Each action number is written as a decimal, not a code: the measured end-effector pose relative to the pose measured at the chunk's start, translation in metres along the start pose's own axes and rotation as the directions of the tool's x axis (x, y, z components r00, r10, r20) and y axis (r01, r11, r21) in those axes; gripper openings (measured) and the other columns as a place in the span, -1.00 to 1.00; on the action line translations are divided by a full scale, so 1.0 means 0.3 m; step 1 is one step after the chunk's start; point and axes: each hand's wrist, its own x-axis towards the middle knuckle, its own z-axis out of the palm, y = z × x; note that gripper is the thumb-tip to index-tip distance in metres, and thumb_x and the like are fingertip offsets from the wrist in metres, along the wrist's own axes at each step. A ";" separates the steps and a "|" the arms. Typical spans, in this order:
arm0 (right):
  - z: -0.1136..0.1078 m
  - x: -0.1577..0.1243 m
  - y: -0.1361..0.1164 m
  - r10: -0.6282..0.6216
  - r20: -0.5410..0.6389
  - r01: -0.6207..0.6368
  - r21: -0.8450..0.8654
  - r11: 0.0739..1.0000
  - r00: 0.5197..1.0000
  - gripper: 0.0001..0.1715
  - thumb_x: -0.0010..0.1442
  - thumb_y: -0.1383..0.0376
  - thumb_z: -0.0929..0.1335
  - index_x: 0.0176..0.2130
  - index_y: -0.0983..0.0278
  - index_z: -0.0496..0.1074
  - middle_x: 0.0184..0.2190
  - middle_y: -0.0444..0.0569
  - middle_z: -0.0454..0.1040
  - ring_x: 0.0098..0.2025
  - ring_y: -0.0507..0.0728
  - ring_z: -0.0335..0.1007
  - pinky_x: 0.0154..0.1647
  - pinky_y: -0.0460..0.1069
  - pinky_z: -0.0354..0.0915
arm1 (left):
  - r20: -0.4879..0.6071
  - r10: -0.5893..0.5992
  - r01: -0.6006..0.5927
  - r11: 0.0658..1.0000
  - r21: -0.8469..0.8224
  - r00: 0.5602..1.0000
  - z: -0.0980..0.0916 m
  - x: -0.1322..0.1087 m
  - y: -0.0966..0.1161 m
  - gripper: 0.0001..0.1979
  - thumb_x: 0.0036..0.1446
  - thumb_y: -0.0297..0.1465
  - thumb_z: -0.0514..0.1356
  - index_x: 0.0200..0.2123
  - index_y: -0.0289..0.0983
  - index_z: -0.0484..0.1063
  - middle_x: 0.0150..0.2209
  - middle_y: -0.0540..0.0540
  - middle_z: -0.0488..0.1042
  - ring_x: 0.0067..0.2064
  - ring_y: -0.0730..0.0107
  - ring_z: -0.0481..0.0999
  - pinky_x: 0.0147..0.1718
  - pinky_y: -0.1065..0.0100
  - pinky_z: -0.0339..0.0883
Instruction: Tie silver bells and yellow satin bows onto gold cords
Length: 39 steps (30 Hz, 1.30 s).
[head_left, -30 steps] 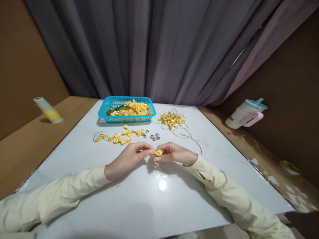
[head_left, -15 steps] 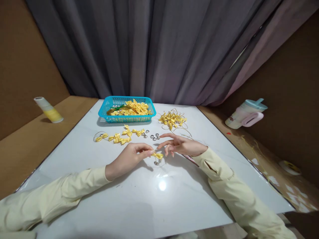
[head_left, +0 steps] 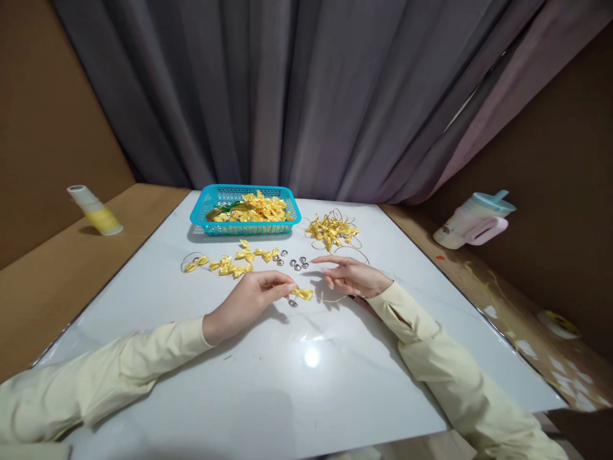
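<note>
My left hand (head_left: 249,299) pinches a yellow ribbon bow (head_left: 302,294) between thumb and fingertips, just above the white tabletop. Below those fingertips is a small silver bell (head_left: 292,303). To the right, my right hand (head_left: 357,278) has its index finger stretched toward several loose silver bells (head_left: 299,263), its other fingers loosely bent. A thin gold cord (head_left: 332,299) curves below this hand; whether the fingers touch it I cannot tell. Part of a dark, flat object (head_left: 366,303) shows beneath my right wrist.
Several yellow bows (head_left: 234,265) lie left of the bells. Behind them stands a blue basket (head_left: 244,229) full of bows. More bows with cords form a pile (head_left: 332,227). A cup (head_left: 472,220) and a tape roll (head_left: 559,324) are at right, a yellow-and-white cone (head_left: 96,211) at left.
My right hand has drawn back a little to the right, away from the bow. The bell under the bow has shifted left and up, and a cord now shows below my right hand.
</note>
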 end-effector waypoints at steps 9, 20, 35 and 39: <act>0.110 -0.020 -0.006 0.027 0.141 -0.016 -0.079 0.997 0.990 -0.65 0.01 0.33 0.39 -0.16 0.40 0.46 -0.62 -0.22 0.21 -0.68 -0.17 -0.19 -0.72 -0.19 -0.25 | 0.015 0.000 0.000 1.000 -0.022 1.000 -0.002 -0.001 -0.010 -0.81 0.05 -0.28 0.17 -0.40 -0.27 0.49 -0.39 -0.04 0.49 -0.32 0.36 0.42 -0.30 0.36 0.28; 0.173 -0.051 -0.006 -0.091 0.275 0.179 -0.317 0.931 0.957 -0.65 -0.09 0.30 0.46 -0.24 0.40 0.47 -0.48 -0.14 0.33 -0.48 -0.09 0.14 -0.47 -0.16 0.12 | 0.023 0.007 -0.006 0.998 -0.059 1.000 0.003 -0.002 -0.008 -0.84 0.04 -0.32 0.19 -0.41 -0.29 0.49 -0.38 -0.03 0.52 -0.31 0.39 0.44 -0.28 0.39 0.28; 0.191 -0.041 0.007 -0.373 0.158 0.379 -0.657 0.652 0.914 -0.79 0.09 0.29 0.32 -0.41 0.40 0.49 -0.57 -0.06 0.44 -0.52 -0.02 0.30 -0.45 -0.13 0.21 | 0.027 0.012 -0.011 0.999 -0.034 1.000 0.005 -0.002 -0.020 -0.84 0.04 -0.34 0.18 -0.44 -0.30 0.49 -0.39 -0.04 0.51 -0.34 0.40 0.41 -0.30 0.40 0.26; 0.192 -0.036 0.023 -0.513 0.135 0.410 -0.781 0.472 0.848 -0.83 0.09 0.38 0.31 -0.46 0.37 0.47 -0.58 -0.08 0.43 -0.55 -0.05 0.24 -0.49 -0.16 0.13 | 0.040 0.007 -0.005 0.998 -0.061 0.999 0.003 -0.006 -0.024 -0.84 0.04 -0.33 0.17 -0.43 -0.30 0.48 -0.39 -0.03 0.50 -0.35 0.41 0.40 -0.33 0.41 0.27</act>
